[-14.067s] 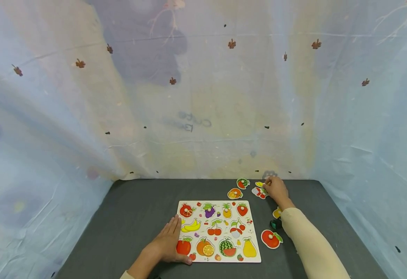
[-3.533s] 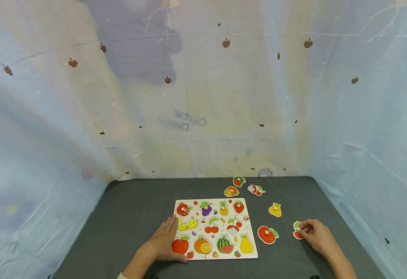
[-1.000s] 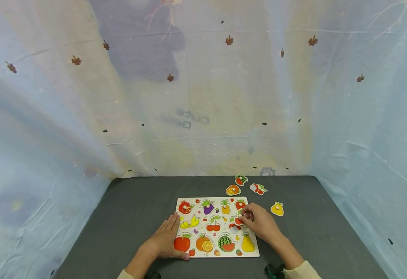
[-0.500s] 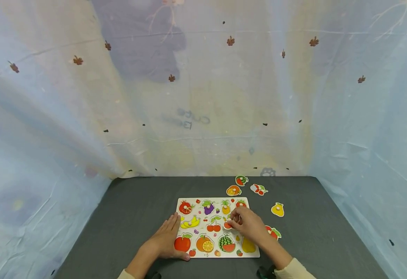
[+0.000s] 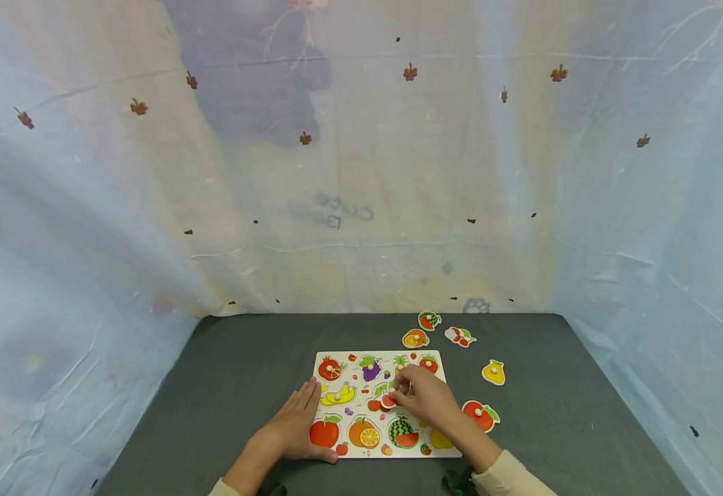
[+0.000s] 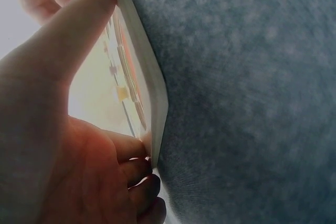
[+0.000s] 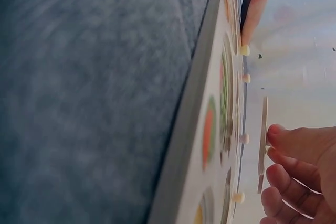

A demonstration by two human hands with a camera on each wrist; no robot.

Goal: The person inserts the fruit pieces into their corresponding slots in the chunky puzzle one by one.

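A white fruit puzzle board (image 5: 352,357) lies on the dark table. Its left edge is under my left hand (image 5: 290,426), which rests there with fingers extended and thumb along the near side. My right hand (image 5: 426,398) pinches a small knob on a cherry piece (image 5: 388,399), over the printed cherries in the board's middle row. In the right wrist view the cherry piece (image 7: 263,137) is seen edge-on, raised clear of the board (image 7: 184,171). Knobbed pomegranate (image 5: 330,369), grape (image 5: 370,370) and strawberry (image 5: 428,364) pieces sit in the top row.
Loose pieces lie right of and behind the board: an apple (image 5: 478,416), a pear (image 5: 494,373), a red-and-white fruit piece (image 5: 460,337), an orange (image 5: 415,338) and a watermelon (image 5: 429,320). A patterned curtain (image 5: 361,172) hangs behind the table (image 5: 250,344).
The right hand took the cherry piece from the table's right side and carried it left across the board. Earlier, a yellow piece left the back right. The left hand stayed put.
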